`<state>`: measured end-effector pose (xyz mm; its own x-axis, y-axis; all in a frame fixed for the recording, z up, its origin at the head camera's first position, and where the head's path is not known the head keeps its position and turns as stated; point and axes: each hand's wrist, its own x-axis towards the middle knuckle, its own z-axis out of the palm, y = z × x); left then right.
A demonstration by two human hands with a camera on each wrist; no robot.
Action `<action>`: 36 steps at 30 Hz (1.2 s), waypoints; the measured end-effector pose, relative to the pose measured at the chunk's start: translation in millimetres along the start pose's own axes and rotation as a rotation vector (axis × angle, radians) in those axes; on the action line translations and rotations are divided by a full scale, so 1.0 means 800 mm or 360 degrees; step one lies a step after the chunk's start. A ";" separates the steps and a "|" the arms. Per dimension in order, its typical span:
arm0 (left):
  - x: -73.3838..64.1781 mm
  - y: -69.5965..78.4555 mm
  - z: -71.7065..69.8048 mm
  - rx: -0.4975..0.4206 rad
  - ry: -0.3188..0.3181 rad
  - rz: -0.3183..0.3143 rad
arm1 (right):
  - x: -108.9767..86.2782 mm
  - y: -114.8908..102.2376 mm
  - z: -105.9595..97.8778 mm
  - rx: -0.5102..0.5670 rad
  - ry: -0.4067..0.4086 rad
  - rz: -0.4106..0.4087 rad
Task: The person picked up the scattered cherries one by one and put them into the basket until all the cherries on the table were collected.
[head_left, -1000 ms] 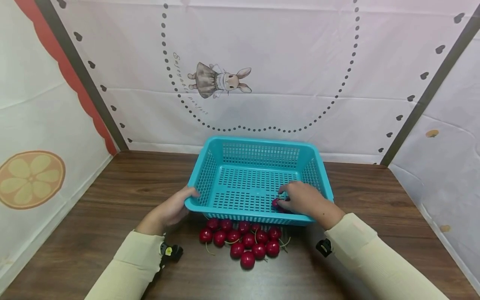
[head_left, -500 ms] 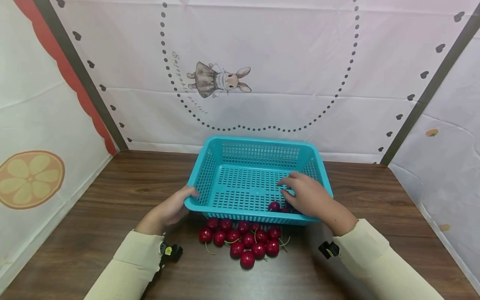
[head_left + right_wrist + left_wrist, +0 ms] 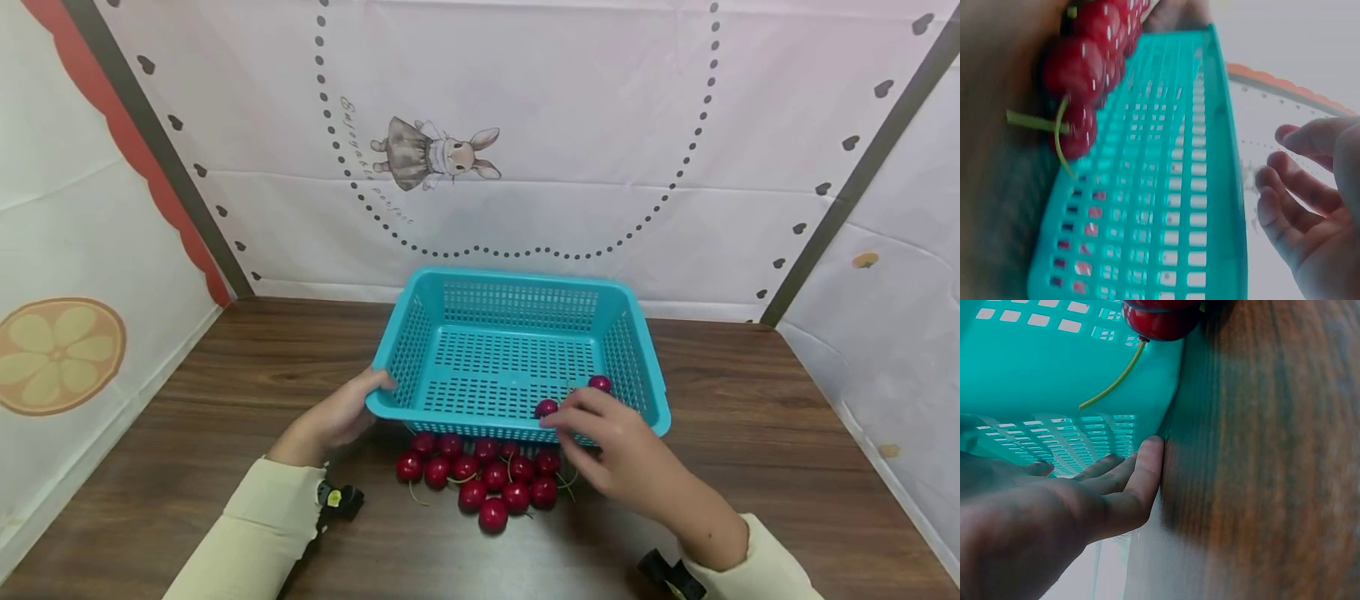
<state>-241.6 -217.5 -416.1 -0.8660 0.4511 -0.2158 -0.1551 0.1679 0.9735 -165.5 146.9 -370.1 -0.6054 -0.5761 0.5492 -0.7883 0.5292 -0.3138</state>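
Note:
A turquoise plastic basket [image 3: 517, 354] with slotted walls stands on the table. At its front left corner my left hand [image 3: 341, 417] grips it, thumb over the rim and fingers along the outer wall [image 3: 1054, 512]. My right hand [image 3: 618, 450] hovers over the front right rim, fingers loosely bent and holding nothing. Inside the basket lie a cherry [image 3: 547, 408] near the front wall and another cherry [image 3: 599, 383] farther right; my right hand hides part of that corner. Several dark red cherries [image 3: 495, 477], some with green stems, are clustered on the table along the basket's front.
The brown wooden table [image 3: 300, 342] extends on both sides of the basket. A white printed cloth [image 3: 570, 125] forms the back wall, with more cloth at left and right. A black wrist camera [image 3: 341, 500] sits beneath my left wrist.
My right hand has released a cherry in the basket and drawn back toward me, over the front rim. The left hand keeps its grip on the corner.

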 end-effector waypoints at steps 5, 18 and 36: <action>-0.001 0.001 0.001 0.0008 0.0000 0.0005 | -0.010 -0.011 0.013 0.0095 -0.0220 -0.0041; -0.001 0.000 0.000 0.0011 0.0009 0.0011 | -0.013 -0.023 0.025 0.0085 -0.0624 0.0038; 0.001 0.000 0.001 0.0005 0.0007 -0.0004 | -0.015 -0.012 0.039 -0.0047 -0.0862 0.0182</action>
<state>-242.2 -216.5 -416.1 -0.8678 0.4466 -0.2180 -0.1559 0.1720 0.9727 -153.6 129.2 -397.9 -0.6630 -0.7479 0.0335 -0.7155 0.6199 -0.3221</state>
